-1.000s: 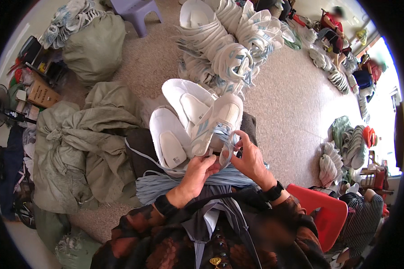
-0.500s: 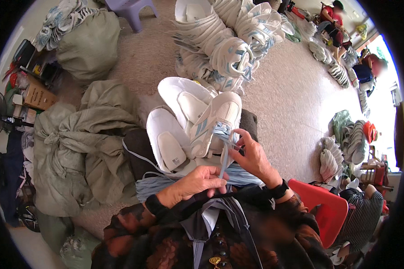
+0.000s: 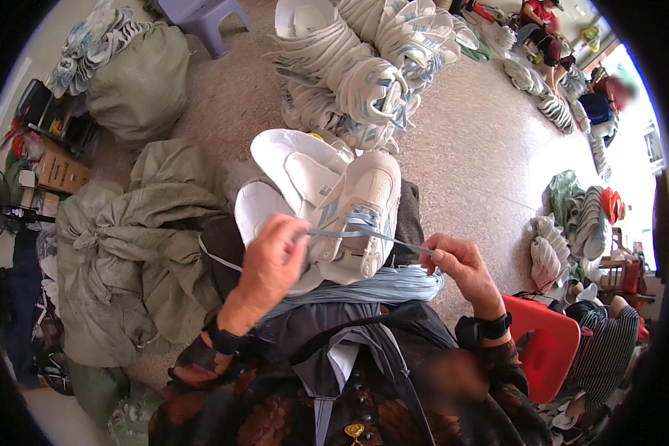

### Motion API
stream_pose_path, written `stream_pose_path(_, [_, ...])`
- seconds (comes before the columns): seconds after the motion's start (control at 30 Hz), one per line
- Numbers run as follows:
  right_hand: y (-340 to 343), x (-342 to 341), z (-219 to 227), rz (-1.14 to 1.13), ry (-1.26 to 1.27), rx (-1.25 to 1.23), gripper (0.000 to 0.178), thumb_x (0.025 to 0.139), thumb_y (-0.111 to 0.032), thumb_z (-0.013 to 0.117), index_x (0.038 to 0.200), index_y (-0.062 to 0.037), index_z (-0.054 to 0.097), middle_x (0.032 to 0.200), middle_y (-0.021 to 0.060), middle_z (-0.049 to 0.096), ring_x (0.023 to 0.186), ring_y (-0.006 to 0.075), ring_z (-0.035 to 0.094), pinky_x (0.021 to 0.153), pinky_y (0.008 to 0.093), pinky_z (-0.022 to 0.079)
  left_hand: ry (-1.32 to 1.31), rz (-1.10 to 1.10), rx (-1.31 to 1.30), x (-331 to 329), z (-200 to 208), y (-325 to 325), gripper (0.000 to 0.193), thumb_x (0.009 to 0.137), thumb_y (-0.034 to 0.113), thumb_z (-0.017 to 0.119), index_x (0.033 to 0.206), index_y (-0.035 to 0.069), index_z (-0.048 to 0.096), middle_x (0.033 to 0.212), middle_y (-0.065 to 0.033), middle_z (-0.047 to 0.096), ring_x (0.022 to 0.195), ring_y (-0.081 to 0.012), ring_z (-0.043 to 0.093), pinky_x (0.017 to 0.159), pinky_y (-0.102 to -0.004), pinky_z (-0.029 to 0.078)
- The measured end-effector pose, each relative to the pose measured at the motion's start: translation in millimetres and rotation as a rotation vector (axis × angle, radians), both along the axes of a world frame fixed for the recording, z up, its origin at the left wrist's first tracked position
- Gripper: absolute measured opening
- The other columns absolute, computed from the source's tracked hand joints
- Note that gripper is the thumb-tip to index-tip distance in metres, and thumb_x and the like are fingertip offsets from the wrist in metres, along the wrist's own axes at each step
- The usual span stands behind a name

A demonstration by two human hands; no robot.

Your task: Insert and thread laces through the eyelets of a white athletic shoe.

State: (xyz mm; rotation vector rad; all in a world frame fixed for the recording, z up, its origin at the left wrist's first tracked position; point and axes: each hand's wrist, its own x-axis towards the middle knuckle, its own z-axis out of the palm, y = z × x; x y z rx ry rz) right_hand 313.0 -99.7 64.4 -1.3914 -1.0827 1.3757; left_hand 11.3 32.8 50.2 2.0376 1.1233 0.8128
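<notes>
On my lap lies a white and pale-blue sneaker upper [image 3: 373, 182], toe pointing away from me, with blue lacing across its throat. A light-blue shoelace [image 3: 403, 243] runs out from it to both sides. My left hand [image 3: 270, 256], left of the upper, is closed in a pinch on one lace end. My right hand [image 3: 464, 269] pinches the other end between thumb and fingers, to the right of the upper. Two white pieces, a farther upper [image 3: 275, 149] and a nearer upper [image 3: 254, 204], lie to the left. Beneath my hands rests a bundle of blue laces [image 3: 379, 291].
Stacked shoe uppers [image 3: 327, 56] stand on the floor ahead. Olive cloth sacks [image 3: 126, 245] fill the left side, and a purple stool [image 3: 204, 18] is at the back. A red chair [image 3: 546, 349] stands by my right arm. Other people [image 3: 546, 30] sit at the far right.
My hands have moved apart, the left up and leftward, the right to the right. The lace now stretches sideways across the upper; before, it hung down between my hands.
</notes>
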Motion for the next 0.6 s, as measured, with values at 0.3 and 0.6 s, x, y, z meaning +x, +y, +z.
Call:
stream_pose_path(0.3, [-35.1, 29.0, 16.4, -0.336, 0.538, 0.328, 0.041, 0.103, -0.03, 0.049, 0.069, -0.0092, 0.046, 0.09, 0.0111, 0.059, 0.081, 0.0236, 0.055, 0.092, 0.0472, 0.048, 0.008, -0.257, 0.249, 54.7, -25.8, 3.8, 0.016, 0.084, 0.0, 0.069, 0.099, 0.003, 0.065, 0.095, -0.0111, 0.061, 0.085, -0.0295, 0.063, 0.075, -0.039, 0.052])
stream_pose_path(0.6, [-92.5, 96.1, -6.9, -0.403, 1.12, 0.521, 0.035, 0.109, -0.029, 0.039, 0.079, -0.0114, 0.041, 0.078, 0.0006, 0.041, 0.067, 0.014, 0.045, 0.089, 0.043, 0.046, 0.16, -0.297, 0.375, 67.8, -26.9, 2.2, 0.02, 0.077, 0.002, 0.072, 0.095, 0.005, 0.065, 0.094, -0.0073, 0.055, 0.092, -0.0289, 0.058, 0.083, -0.0411, 0.046])
